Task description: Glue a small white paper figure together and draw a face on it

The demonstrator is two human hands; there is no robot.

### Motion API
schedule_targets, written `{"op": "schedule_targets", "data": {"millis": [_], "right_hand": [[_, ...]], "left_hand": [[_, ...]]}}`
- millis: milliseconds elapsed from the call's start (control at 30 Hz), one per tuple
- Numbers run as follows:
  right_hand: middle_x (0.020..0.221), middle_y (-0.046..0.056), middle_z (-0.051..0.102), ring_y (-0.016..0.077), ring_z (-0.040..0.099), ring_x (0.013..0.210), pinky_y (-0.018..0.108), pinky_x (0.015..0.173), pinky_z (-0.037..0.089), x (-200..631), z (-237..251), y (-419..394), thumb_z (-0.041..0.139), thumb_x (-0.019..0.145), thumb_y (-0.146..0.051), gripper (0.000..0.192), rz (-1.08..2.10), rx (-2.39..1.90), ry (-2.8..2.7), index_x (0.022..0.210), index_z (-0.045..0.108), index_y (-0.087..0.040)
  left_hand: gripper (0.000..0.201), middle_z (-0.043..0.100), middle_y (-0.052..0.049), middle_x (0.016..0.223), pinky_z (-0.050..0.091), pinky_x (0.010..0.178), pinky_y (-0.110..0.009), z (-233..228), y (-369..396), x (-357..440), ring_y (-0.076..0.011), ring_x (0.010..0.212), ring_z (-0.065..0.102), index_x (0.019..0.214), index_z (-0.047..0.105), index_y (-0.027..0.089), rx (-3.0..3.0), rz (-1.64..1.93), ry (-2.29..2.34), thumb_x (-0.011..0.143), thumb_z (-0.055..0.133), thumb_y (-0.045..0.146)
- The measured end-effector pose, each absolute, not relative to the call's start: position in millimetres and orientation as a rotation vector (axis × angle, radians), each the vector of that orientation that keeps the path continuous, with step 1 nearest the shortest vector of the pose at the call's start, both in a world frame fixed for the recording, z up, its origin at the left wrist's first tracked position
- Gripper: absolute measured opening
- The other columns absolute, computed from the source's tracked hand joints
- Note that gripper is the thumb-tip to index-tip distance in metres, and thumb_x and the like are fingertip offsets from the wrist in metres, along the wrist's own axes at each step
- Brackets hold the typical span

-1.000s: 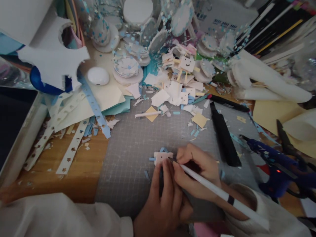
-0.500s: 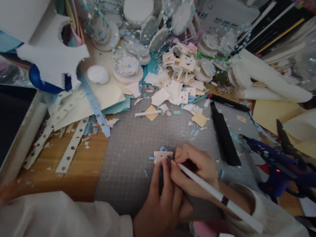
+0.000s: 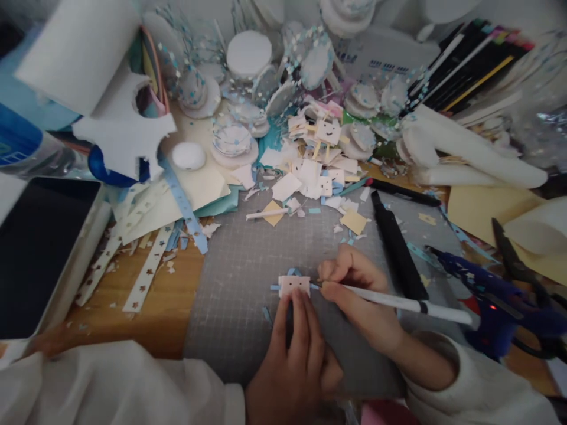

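Note:
A small paper figure [image 3: 287,284] lies on the grey cutting mat [image 3: 230,307], with two dark dots on its pale front and blue strips at its sides and top. My left hand [image 3: 297,348] presses its lower edge with outstretched fingertips. Between the thumb and fingers of my right hand [image 3: 361,295] is a slim white pen [image 3: 385,296] with a dark band. Its tip is just right of the figure, apart from the pale front. A scrap of blue paper [image 3: 267,314] lies left of my left fingers.
Right of my hands are a black marker [image 3: 398,248] and a blue glue gun [image 3: 487,295] with a red light. Behind lie paper scraps [image 3: 305,174] and smiling paper figures [image 3: 328,131]. At left stand a dark-screened tablet [image 3: 46,254] and star-punched strips [image 3: 148,268].
My right hand has drawn the pen tip back to the right, off the paper figure's face, and the pen lies flatter. Two dots now show plainly. The view has shifted slightly.

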State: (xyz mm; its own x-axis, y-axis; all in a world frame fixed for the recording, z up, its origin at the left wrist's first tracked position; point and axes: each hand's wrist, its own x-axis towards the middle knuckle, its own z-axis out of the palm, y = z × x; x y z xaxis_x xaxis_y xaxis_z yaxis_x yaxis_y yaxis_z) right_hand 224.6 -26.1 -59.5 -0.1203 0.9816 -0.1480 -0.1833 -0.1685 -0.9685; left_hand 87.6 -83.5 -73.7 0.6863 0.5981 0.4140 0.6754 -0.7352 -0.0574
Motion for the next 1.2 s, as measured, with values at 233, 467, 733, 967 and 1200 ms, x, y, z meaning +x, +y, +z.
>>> {"op": "schedule_targets", "data": {"millis": [233,467,733,967,1200], "right_hand": [[0.052,-0.009,0.039,0.0074,0.029,0.047,0.023,0.045,0.021,226.8,-64.0,-22.5,0.060,0.075,-0.016,0.022,1.592,-1.040,-0.886,0.066,0.041,-0.021],[0.053,-0.009,0.040,0.0067,0.027,0.046,0.023,0.045,0.020,227.6,-65.6,-20.5,0.057,0.076,-0.013,0.021,1.617,-0.999,-0.932,0.066,0.040,-0.021],[0.056,-0.007,0.042,0.0076,0.033,0.049,0.022,0.046,0.026,223.0,-59.2,-26.2,0.058,0.073,-0.014,0.021,1.520,-1.081,-1.215,0.065,0.040,-0.022],[0.059,-0.006,0.041,0.0091,0.036,0.051,0.024,0.048,0.028,222.5,-67.4,-37.1,0.055,0.073,-0.013,0.020,1.346,-1.243,-1.539,0.067,0.039,-0.022],[0.058,-0.006,0.040,0.0079,0.035,0.049,0.022,0.045,0.029,219.5,-64.8,-35.9,0.055,0.074,-0.012,0.022,1.283,-1.279,-1.583,0.067,0.038,-0.022]], "left_hand": [[0.032,0.067,-0.024,0.110,0.027,0.099,-0.058,-70.0,-83.1,83.7,-0.0405,0.106,0.061,0.084,0.052,0.015,-2.756,-0.463,-1.038,0.078,0.057,0.046],[0.028,0.065,-0.023,0.115,0.013,0.110,-0.055,-64.4,-94.8,76.9,-0.0375,0.112,0.059,0.082,0.052,0.017,-2.862,-0.593,-0.966,0.078,0.057,0.045],[0.012,0.067,-0.018,0.113,0.020,0.110,-0.054,-82.9,-102.4,83.8,-0.0337,0.110,0.061,0.079,0.050,0.018,-2.793,-0.631,-1.043,0.082,0.053,0.029],[0.009,0.072,-0.010,0.096,0.030,0.104,-0.057,-88.8,-95.9,86.1,-0.0305,0.099,0.067,0.082,0.044,0.021,-2.706,-0.774,-0.950,0.080,0.052,0.019],[0.008,0.072,-0.008,0.095,0.031,0.102,-0.058,-88.0,-92.9,86.6,-0.0316,0.099,0.066,0.078,0.045,0.021,-2.718,-0.826,-0.967,0.081,0.052,0.022]]}}
